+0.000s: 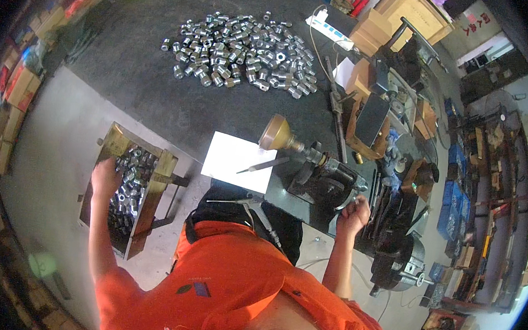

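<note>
My left hand [106,179] is at the left side of a wooden box [142,230] filled with shiny metal fittings [134,176]. Its fingers dip toward the fittings and are mostly hidden. On the right, my right hand [353,217] is closed, its fingertips by the end of a dark bench-mounted machine [331,181]. What it holds, if anything, I cannot make out. A brass-coloured cup-shaped part [277,134] sticks out from that machine's far end. A white sheet [224,159] lies beside it, with a dark pointed tool [263,165] on top.
A large pile of metal fittings [242,51] covers the far part of the dark table [129,61]. Along the right stand a power strip [330,30], a long metal bar tool [335,108], a wooden tray [369,127] and a round chuck [408,263]. An air blow gun [260,214] lies near my lap.
</note>
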Action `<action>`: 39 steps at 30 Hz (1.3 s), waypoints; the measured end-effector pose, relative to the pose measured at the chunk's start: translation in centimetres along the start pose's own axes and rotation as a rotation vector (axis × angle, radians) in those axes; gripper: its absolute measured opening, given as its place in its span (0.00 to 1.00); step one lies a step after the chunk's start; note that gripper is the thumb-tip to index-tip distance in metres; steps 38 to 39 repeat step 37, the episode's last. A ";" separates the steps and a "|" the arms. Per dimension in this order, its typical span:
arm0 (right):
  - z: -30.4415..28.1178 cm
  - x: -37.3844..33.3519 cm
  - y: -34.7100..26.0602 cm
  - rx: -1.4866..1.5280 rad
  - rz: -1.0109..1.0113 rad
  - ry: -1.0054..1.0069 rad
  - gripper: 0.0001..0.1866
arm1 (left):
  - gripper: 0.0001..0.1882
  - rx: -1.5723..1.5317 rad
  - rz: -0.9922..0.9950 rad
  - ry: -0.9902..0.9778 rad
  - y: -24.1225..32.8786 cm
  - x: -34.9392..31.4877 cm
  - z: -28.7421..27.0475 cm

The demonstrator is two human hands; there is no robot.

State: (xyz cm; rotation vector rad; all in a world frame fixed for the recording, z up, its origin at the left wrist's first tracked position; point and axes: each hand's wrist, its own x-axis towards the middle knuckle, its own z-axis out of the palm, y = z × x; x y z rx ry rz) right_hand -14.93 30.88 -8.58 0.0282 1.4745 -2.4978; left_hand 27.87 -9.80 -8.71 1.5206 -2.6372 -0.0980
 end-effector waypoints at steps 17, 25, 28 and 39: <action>2.4 2.7 0.5 -0.039 -0.181 0.064 0.07 | 0.18 -0.145 0.580 0.078 35.1 17.2 2.2; 1.2 1.6 1.0 -0.023 -0.061 0.093 0.06 | 0.17 -0.298 0.521 0.051 32.4 16.4 1.8; 0.7 0.9 0.9 -0.074 -0.067 0.130 0.05 | 0.14 -0.687 0.510 -0.123 29.6 12.8 -1.0; -0.8 1.0 1.4 -0.023 0.003 -0.007 0.12 | 0.12 -0.528 0.630 0.114 24.8 2.6 -3.4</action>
